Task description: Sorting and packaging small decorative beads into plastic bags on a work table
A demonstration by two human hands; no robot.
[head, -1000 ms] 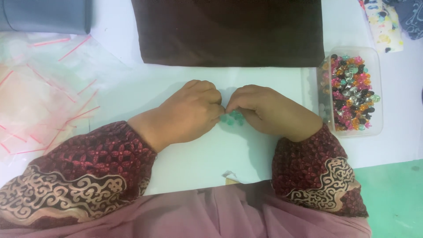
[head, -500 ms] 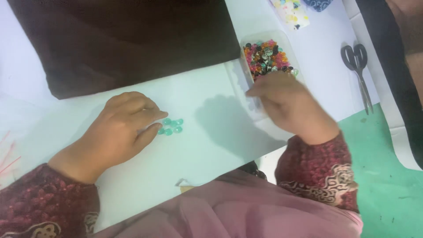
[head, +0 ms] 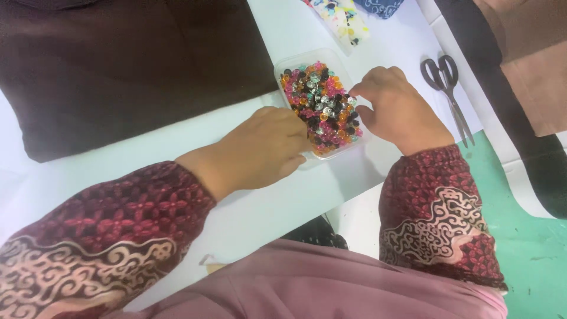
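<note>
The tray [head: 282, 66] is a small clear plastic box with low walls and rounded corners, and it stands on the white bench [head: 177, 147] directly under the fingers of both hands. It is full of beads [head: 322, 106]: many small round pieces in pink, orange, teal, black and silver, lying mixed in one heap that reaches up to the rim. The left hand [head: 260, 147] lies at the near left edge of the tray, its fingers bent and close together, the tips over the beads; whether they hold a bead I cannot tell, because the tips are hidden behind the knuckles. The right hand [head: 398, 109] is at the right side of the tray, and its fingers [head: 361, 90] are pinched nearly shut over the beads, thumb against forefinger; something may be between them, but it is too small to make out. Beyond the left fingers lies a dark brown cloth [head: 130, 65], flat on the bench and cut off by the top edge. To the right of the right fingers, a little apart, lie scissors [head: 450, 94] with dark handles, blades closed. Beyond the tray a patterned cloth [head: 345, 20] is only partly in view. Both wrists are covered by dark red patterned sleeves [head: 434, 212].
</note>
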